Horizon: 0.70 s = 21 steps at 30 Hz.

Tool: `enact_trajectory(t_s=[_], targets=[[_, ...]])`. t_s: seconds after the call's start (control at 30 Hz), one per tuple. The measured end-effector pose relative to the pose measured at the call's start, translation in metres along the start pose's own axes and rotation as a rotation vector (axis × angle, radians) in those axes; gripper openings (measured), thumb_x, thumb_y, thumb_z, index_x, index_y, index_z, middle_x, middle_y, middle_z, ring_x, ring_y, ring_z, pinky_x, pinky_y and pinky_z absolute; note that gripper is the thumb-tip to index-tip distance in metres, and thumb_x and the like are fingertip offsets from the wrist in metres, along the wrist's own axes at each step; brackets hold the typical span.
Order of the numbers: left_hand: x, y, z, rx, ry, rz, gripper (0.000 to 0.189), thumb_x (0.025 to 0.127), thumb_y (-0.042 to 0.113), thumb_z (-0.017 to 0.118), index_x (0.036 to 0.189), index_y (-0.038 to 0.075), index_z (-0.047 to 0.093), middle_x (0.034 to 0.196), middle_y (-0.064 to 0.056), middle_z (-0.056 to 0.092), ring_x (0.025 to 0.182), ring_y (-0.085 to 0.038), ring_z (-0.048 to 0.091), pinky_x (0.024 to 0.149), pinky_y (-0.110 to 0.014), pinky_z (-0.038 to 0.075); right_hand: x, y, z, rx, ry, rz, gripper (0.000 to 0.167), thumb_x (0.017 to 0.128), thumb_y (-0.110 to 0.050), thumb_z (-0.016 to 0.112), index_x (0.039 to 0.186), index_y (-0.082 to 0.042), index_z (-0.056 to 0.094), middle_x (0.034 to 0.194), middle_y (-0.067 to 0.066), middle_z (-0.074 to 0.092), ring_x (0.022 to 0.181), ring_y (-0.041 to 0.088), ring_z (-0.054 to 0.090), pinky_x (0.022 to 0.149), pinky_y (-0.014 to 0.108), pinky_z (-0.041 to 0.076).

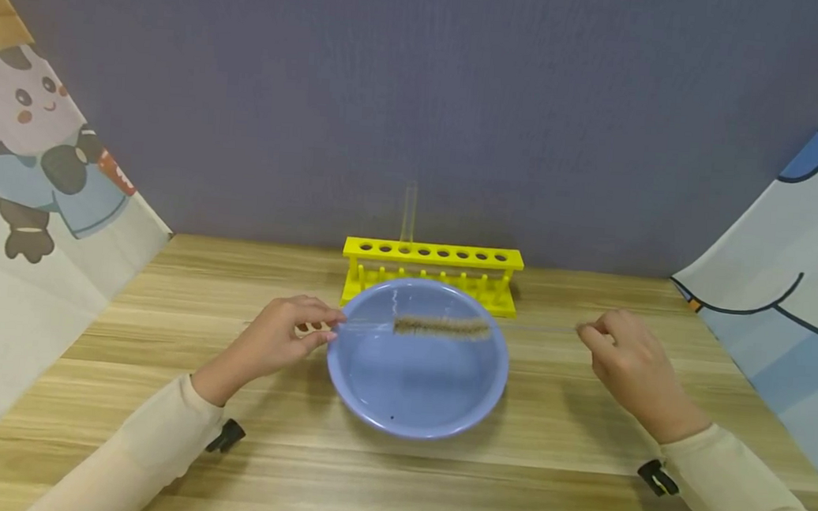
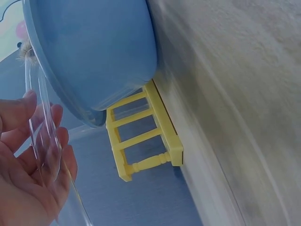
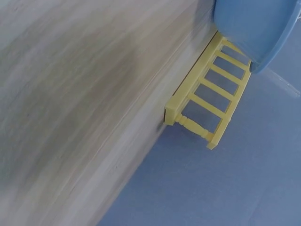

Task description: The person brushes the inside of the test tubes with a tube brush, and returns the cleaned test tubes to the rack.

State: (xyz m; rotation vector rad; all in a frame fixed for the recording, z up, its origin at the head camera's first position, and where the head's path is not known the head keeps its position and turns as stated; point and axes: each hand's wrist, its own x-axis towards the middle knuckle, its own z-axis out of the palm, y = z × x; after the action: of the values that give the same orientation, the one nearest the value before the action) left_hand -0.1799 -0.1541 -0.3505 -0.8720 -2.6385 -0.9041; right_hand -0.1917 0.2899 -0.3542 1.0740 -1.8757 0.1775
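Observation:
Over the pale blue basin point(image 1: 414, 390), my left hand point(image 1: 279, 329) pinches a clear glass test tube point(image 1: 370, 326) between thumb and fingers. The tube lies roughly level and also shows along the fingers in the left wrist view. My right hand point(image 1: 625, 369), to the right of the basin, grips the thin handle of a test tube brush point(image 1: 442, 327). Its brown bristles are over the basin, right at the tube's mouth and mostly outside the glass. The right wrist view does not show the right hand.
Behind the basin stands a yellow test tube rack point(image 1: 434, 253), partly hidden by the basin's rim. Another clear test tube point(image 1: 409, 212) stands upright in it. All this is on a wood-grain table point(image 1: 542, 486), with a grey-blue panel point(image 1: 420, 90) at the back.

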Motion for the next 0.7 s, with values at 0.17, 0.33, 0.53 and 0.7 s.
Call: enact_trajectory(t_s=[0.17,0.33,0.53,0.7], targets=[[0.000,0.000,-0.002,-0.074,-0.038,-0.026,0.023,0.084,0.006,0.068,0.107,0.006,0.071,0.098,-0.003,0.070,0.077,-0.010,0.060,0.064,-0.025,0.052,0.004,-0.002,0.000,-0.016,0.116,-0.037,0.027,0.082,0.009,0.031,0.078,0.006,0.058,0.069,0.016,0.049,0.054,0.028,0.042,0.047,0.038,0.033],[-0.001,0.000,-0.004,-0.151,-0.061,-0.045,0.021,0.086,0.005,0.066,0.107,0.006,0.071,0.095,0.000,0.070,0.076,-0.010,0.058,0.064,-0.026,0.050,0.011,-0.004,0.001,-0.021,0.242,-0.071,0.028,0.093,0.004,0.040,0.074,0.008,0.060,0.064,0.015,0.049,0.049,0.028,0.039,0.044,0.037,0.031],[-0.001,0.001,-0.005,-0.177,-0.081,-0.050,0.019,0.087,0.006,0.066,0.104,0.007,0.072,0.092,0.001,0.070,0.073,-0.010,0.055,0.062,-0.025,0.049,0.016,-0.007,0.001,-0.030,0.304,-0.109,0.028,0.094,0.003,0.046,0.071,0.007,0.060,0.061,0.014,0.048,0.048,0.025,0.036,0.043,0.035,0.027],[-0.001,0.002,-0.006,-0.173,-0.102,-0.050,0.018,0.086,0.006,0.066,0.104,0.005,0.072,0.091,-0.002,0.070,0.071,-0.010,0.055,0.062,-0.025,0.049,0.020,-0.010,0.001,-0.045,0.335,-0.119,0.027,0.094,0.004,0.047,0.070,0.006,0.060,0.061,0.015,0.049,0.047,0.026,0.036,0.043,0.036,0.028]])
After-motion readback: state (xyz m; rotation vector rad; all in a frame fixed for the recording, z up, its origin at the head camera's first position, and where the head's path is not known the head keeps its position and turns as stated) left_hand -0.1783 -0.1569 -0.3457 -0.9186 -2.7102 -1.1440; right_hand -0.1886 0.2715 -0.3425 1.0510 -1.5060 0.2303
